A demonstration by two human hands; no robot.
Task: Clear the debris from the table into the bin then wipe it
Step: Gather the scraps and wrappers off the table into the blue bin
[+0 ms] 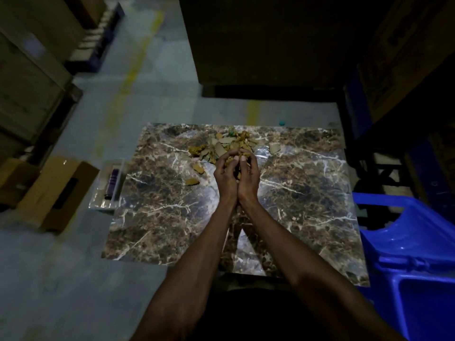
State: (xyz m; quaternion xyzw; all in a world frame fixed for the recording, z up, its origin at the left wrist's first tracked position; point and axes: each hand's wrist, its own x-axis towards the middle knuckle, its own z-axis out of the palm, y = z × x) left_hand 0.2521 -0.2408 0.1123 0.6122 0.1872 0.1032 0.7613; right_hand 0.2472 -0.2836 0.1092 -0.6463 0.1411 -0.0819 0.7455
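A handful of debris (237, 166) is held cupped between the left hand (225, 177) and right hand (248, 173), fingers curled round it. Most scraps (221, 146) remain on the table (307, 193) just beyond the fingertips. The blue bin (408, 244) stands right of the hands. Wiping is not yet begun.

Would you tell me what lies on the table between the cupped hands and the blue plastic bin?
Only bare marble-patterned tabletop lies between the cupped hands and the blue plastic bin, per the head view.
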